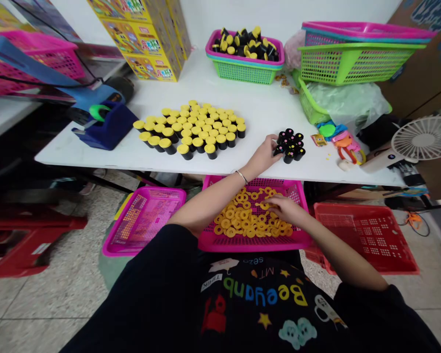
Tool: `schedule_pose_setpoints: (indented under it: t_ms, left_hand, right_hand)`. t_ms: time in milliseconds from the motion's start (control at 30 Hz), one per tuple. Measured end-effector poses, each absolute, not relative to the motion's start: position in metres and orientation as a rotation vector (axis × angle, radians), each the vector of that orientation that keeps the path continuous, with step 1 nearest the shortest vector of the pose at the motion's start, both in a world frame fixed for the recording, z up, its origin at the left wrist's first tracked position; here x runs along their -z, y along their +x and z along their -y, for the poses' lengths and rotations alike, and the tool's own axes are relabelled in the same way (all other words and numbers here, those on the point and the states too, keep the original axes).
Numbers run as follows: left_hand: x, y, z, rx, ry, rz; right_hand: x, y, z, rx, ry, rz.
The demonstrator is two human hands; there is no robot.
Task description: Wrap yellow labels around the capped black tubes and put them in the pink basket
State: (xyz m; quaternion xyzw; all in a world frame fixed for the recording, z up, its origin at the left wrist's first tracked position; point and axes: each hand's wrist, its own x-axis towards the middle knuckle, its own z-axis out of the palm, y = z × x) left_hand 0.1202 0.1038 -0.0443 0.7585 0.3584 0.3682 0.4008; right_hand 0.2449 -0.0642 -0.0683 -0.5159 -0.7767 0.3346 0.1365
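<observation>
At the right of the white table, a tight group of small black cylinders (pixel 291 141) stands upright with pink and yellow dots on top. My left hand (pixel 265 156) is closed around a black cylinder at the group's left edge, thumb and fingers on either side. Lower down, my right hand (pixel 284 208) reaches into a pink basket (pixel 297 240) in front of my lap. Its fingertips pinch a yellow ring with a small tab (pixel 264 205), above many similar loose yellow rings (pixel 242 215). Left of centre on the table are many black cylinders with yellow caps (pixel 202 126).
Stacked baskets (pixel 246 73) at the back hold more yellow-capped cylinders. A blue tape dispenser (pixel 110 125) and yellow boxes (pixel 150 44) stand left. Green baskets (pixel 341 66), a white fan (pixel 422 139) and small toys (pixel 347 144) are right. An empty-looking red basket (pixel 367 235) lies below.
</observation>
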Motion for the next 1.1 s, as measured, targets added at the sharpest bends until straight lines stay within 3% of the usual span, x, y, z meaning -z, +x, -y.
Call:
schedule_pose_setpoints:
  t_ms: [167,367,600,833,933,1100]
  left_hand:
    - [0.032,0.079,-0.078,-0.939,1.885,-0.851]
    - [0.003,0.032,-0.026,-0.778,1.984,-0.676]
    - [-0.001,0.022,0.009,-0.697,1.969,-0.663]
    - [-0.002,0.019,0.010,-0.742,1.802,-0.617]
    - [0.000,0.019,0.009,-0.746,1.675,-0.614]
    - [0.005,0.021,0.013,-0.799,1.477,-0.656]
  right_hand:
    - [0.055,0.251,0.070,-1.042,-1.541,1.767]
    - [0.023,0.243,0.068,-1.251,-1.267,1.306]
    - [0.003,0.209,0.060,-1.368,-0.931,1.120]
    - [-0.003,0.197,0.055,-1.356,-1.013,1.174]
    - [-0.007,0.194,0.056,-1.206,-1.114,1.331]
    - [-0.013,0.196,0.062,-0.506,-1.189,1.769]
